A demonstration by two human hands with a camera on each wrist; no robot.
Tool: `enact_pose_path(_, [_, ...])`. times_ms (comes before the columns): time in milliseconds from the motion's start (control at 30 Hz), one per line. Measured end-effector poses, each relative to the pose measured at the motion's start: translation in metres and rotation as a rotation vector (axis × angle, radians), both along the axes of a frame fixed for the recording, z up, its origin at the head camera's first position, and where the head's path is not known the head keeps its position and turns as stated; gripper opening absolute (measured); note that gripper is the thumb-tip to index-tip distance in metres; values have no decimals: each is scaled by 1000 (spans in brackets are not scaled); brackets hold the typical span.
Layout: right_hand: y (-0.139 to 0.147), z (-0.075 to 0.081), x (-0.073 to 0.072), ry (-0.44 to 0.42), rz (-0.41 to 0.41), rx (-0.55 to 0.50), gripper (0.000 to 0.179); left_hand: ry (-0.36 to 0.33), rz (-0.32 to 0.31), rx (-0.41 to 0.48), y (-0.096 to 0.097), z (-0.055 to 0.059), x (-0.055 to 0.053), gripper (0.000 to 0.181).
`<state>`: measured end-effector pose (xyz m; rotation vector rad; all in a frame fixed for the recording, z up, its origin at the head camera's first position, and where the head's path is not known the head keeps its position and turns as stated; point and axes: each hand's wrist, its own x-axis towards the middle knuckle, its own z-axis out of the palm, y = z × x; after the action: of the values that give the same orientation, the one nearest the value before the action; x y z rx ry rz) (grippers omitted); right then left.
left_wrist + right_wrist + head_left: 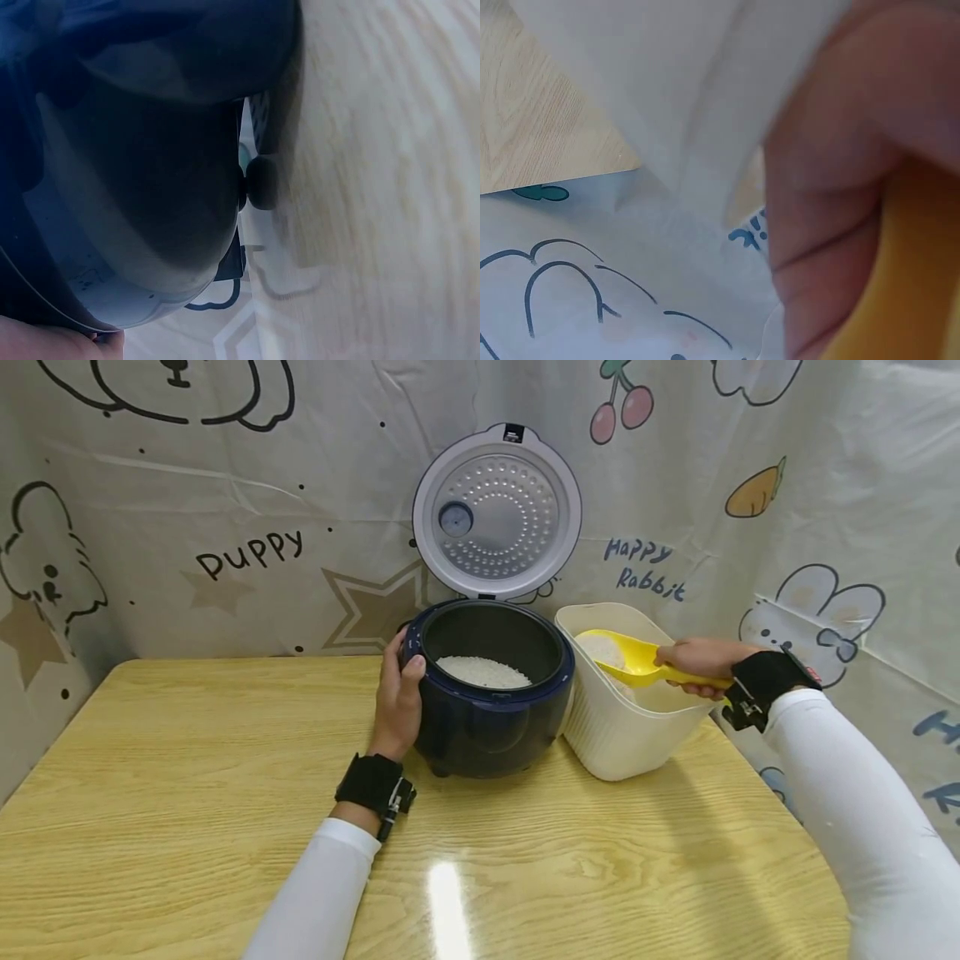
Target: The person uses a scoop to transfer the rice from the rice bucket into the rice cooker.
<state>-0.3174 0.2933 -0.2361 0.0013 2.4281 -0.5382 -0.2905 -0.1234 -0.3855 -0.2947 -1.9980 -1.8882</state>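
Observation:
A dark blue rice cooker (491,735) stands on the table with its round lid (497,514) raised. White rice (483,672) lies in its dark inner pot. My left hand (397,697) grips the cooker's left side near the rim, thumb toward the front; the left wrist view shows the glossy cooker wall (142,187) close up. My right hand (705,662) holds a yellow scoop (637,658) by its handle. The scoop's bowl is inside a cream plastic bin (626,739), by pale rice (602,650). In the right wrist view, fingers (817,225) wrap the yellow handle (907,277).
The bin leans tilted beside the cooker's right side, near the table's right edge. The wooden table (210,793) extends left and forward of the cooker. Behind it hangs a printed curtain (337,468), close to the raised lid.

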Motion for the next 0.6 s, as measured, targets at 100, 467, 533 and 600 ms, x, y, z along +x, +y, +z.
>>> enact_pose_path(100, [4, 3, 2, 2, -12, -8, 43, -2, 1, 2, 0, 0, 0, 76])
enact_pose_path(467, [13, 18, 7, -7, -51, -29, 42, -2, -4, 6, -1, -1, 0, 75])
enact_pose_path(533, [13, 21, 8, -6, -60, -30, 43, 1, -6, 8, 0, 0, 0, 76])
enact_pose_path(600, [12, 25, 9, -3, -73, -35, 44, 1, -7, 10, 0, 0, 0, 76])
